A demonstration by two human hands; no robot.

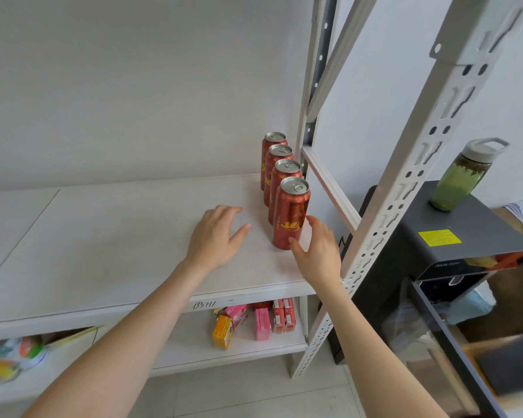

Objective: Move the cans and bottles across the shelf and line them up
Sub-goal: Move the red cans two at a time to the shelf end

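Observation:
Several tall red cans stand in a row running front to back at the right end of the white shelf point(103, 236). The nearest can point(292, 214) is upright near the shelf's front. My right hand point(317, 251) is open just right of its base, thumb and fingers curved beside it; whether they touch it I cannot tell. My left hand point(216, 235) hovers open over the shelf board, a little left of the nearest can, holding nothing. The farthest can point(271, 146) stands close to the back wall.
A perforated white upright point(405, 188) and a cross rail point(329, 188) bound the shelf's right end. Beyond stands a dark cabinet point(453, 236) with a green bottle point(462, 179) on top. Small coloured cartons point(254, 324) sit on the lower shelf.

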